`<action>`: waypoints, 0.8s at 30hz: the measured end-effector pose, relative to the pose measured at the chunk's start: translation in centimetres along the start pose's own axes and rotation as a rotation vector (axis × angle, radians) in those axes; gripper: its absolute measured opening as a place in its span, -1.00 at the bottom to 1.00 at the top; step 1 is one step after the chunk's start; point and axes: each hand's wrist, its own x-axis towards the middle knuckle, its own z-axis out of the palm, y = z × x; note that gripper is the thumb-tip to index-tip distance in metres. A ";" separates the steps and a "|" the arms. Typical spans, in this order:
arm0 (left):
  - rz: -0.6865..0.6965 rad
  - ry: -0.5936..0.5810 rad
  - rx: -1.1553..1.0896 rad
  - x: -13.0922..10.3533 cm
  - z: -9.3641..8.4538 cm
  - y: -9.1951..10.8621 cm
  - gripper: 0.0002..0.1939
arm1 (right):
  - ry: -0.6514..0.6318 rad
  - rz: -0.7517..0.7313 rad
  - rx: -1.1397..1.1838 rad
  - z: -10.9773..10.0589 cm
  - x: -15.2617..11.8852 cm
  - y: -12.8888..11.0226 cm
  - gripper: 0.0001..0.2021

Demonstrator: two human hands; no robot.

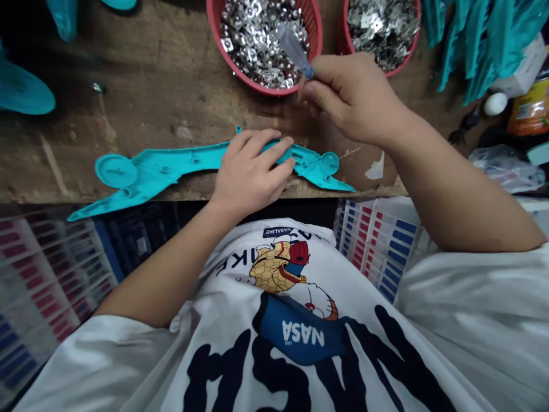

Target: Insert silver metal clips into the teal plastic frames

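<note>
Shirt nearest, left grip touches teal part, right grip holds translucent tool.

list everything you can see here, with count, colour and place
long plastic part: one, turquoise, at the bench's near edge
hand tool: one, translucent bluish, over the left basket
baskets: two, red, far side
metal pieces: many, silver, in both baskets
other plastic parts: several, turquoise, far left and far right
ball: one, white, right
packet: one, orange-yellow, right
bag: one, clear, right
bench: one, brown wood
slatted containers: several, white with red and blue, below bench
shirt: one, white, printed
left hand: on the long part
right hand: holding the tool
</note>
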 end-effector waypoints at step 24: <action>0.039 0.031 0.420 0.1 -2.2 0.6 -0.68 | -0.055 -0.114 -0.365 2.6 0.4 4.0 -0.82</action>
